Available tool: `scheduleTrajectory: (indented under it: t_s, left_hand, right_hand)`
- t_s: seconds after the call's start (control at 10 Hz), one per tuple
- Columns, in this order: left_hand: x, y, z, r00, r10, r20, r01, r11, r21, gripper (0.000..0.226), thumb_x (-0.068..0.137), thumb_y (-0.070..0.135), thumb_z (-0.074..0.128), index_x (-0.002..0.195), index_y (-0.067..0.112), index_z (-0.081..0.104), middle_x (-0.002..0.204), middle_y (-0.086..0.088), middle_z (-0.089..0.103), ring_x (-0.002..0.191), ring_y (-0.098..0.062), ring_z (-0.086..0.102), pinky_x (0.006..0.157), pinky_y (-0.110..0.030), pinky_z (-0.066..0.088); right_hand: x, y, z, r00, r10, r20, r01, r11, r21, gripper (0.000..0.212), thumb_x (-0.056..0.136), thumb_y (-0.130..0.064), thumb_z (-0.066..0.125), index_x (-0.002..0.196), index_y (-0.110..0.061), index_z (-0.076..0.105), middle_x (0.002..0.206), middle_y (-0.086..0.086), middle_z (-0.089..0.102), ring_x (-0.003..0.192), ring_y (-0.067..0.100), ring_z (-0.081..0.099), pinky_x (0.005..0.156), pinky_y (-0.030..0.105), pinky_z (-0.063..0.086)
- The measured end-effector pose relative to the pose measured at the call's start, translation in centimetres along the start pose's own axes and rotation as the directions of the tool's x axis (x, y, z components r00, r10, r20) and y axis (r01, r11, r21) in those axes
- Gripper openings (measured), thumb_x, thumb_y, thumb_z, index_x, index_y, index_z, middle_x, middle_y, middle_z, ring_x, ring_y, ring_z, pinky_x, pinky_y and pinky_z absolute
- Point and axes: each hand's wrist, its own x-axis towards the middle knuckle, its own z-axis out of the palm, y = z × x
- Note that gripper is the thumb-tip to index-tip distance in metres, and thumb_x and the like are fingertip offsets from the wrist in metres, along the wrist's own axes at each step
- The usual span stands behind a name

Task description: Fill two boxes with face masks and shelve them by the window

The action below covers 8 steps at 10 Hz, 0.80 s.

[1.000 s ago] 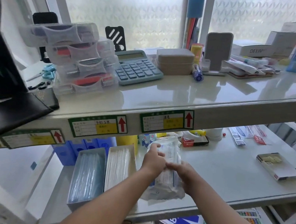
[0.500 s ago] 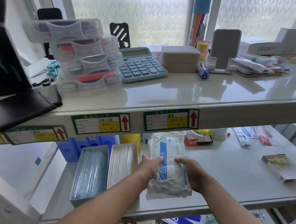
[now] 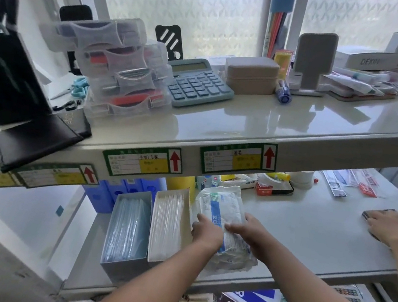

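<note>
Two open boxes stand side by side on the middle shelf (image 3: 308, 239): a grey box (image 3: 128, 230) filled with blue face masks and a white box (image 3: 169, 224) filled with white masks. Just right of them lies a clear plastic pack of masks (image 3: 220, 205) with blue print. My left hand (image 3: 206, 232) grips the pack's near left edge. My right hand (image 3: 245, 229) lies on top of the pack from the right, fingers curled over it. The near end of the pack is hidden under my hands.
Another person's hands (image 3: 393, 229) rest on a flat box at the shelf's right edge. The upper shelf carries stacked clear cases (image 3: 117, 66), a calculator (image 3: 197, 83), a beige case (image 3: 252, 74) and a black stand (image 3: 9, 81). Blue bins (image 3: 119, 190) stand behind the boxes.
The pack has been laid flat on the shelf next to the white box and my hands have shifted on it. Another person's hands have come in at the right edge.
</note>
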Motion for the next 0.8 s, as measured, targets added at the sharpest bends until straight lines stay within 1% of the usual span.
scheduleTrajectory:
  t_s: [0.1,0.2,0.3,0.4,0.5,0.6,0.7,0.8]
  left_hand:
    - [-0.5,-0.3,0.7,0.999,-0.037,0.020,0.035,0.995,0.090,0.072,0.094,0.025,0.047,0.151,0.006,0.007,0.149,-0.021,0.029,0.134,-0.036,0.036,0.111,-0.041,0.035]
    - [-1.0,-0.9,1.4,0.999,-0.051,0.015,0.049,0.989,0.138,0.075,0.096,0.026,0.043,0.153,0.008,-0.001,0.154,-0.020,0.013,0.142,-0.034,0.023,0.116,-0.040,0.025]
    - [-1.4,-1.6,2.2,0.999,-0.007,0.040,0.000,0.986,0.168,0.073,0.096,0.023,0.040,0.153,0.012,-0.005,0.158,-0.019,-0.002,0.147,-0.031,0.007,0.120,-0.041,0.017]
    - [-1.5,-2.0,2.2,0.998,0.042,0.048,-0.050,0.978,0.202,0.074,0.096,0.016,0.041,0.152,0.010,-0.006,0.158,-0.020,-0.012,0.148,-0.031,-0.005,0.121,-0.043,0.011]
    - [-1.9,-2.0,1.5,0.997,0.062,0.048,-0.072,0.970,0.232,0.074,0.095,0.015,0.046,0.153,0.008,0.000,0.159,-0.018,-0.009,0.148,-0.030,-0.003,0.121,-0.043,0.012]
    - [-2.5,-1.7,1.0,0.989,0.123,0.080,-0.137,0.970,0.199,0.069,0.092,0.013,0.047,0.151,0.008,0.012,0.157,-0.016,0.010,0.146,-0.030,0.012,0.119,-0.042,0.021]
    - [-3.7,-1.3,-0.4,0.963,0.254,0.091,-0.262,0.961,0.089,0.060,0.088,0.010,0.045,0.145,0.009,0.027,0.144,-0.012,0.034,0.132,-0.027,0.036,0.110,-0.036,0.036]
    - [-4.4,-1.9,-3.5,0.914,0.400,-0.067,-0.395,0.916,0.068,0.051,0.090,0.006,0.044,0.140,0.012,0.038,0.134,-0.007,0.046,0.123,-0.020,0.045,0.100,-0.027,0.039]
  right_hand:
    - [1.0,1.4,0.7,0.998,0.028,-0.051,-0.030,0.999,-0.029,0.040,0.080,0.003,0.069,0.116,-0.002,0.055,0.106,0.019,0.068,0.092,0.031,0.070,0.078,0.042,0.059]
    - [1.7,2.7,1.6,0.996,0.043,-0.084,-0.050,0.995,-0.091,0.049,0.075,-0.003,0.076,0.117,-0.006,0.051,0.108,0.014,0.067,0.096,0.026,0.068,0.082,0.040,0.058]
    - [1.5,3.1,2.4,0.992,0.061,-0.115,-0.078,0.986,-0.150,0.048,0.072,-0.007,0.076,0.113,-0.009,0.052,0.104,0.011,0.066,0.095,0.023,0.066,0.077,0.034,0.056]
    - [2.3,3.7,2.9,0.988,0.072,-0.133,-0.097,0.976,-0.193,0.050,0.068,-0.018,0.079,0.110,-0.012,0.053,0.101,0.007,0.067,0.092,0.020,0.067,0.075,0.033,0.057]
    - [3.4,3.7,3.3,0.986,0.064,-0.156,-0.120,0.916,-0.383,0.060,0.059,-0.042,0.076,0.109,-0.015,0.058,0.101,0.006,0.068,0.093,0.021,0.067,0.084,0.041,0.057]
    - [3.8,3.0,3.6,0.971,0.098,-0.220,-0.218,0.741,-0.635,0.069,0.066,-0.056,0.065,0.119,-0.014,0.055,0.120,0.013,0.058,0.112,0.029,0.056,0.098,0.041,0.048]
    - [3.2,2.1,3.4,0.956,0.115,-0.270,-0.277,0.658,-0.700,0.065,0.083,-0.048,0.060,0.133,-0.010,0.042,0.133,0.018,0.044,0.123,0.034,0.046,0.104,0.039,0.041]
    - [3.0,1.8,3.3,0.943,-0.034,-0.331,-0.192,0.757,-0.624,0.075,0.083,-0.046,0.066,0.141,-0.008,0.037,0.139,0.020,0.040,0.129,0.035,0.040,0.106,0.043,0.037]
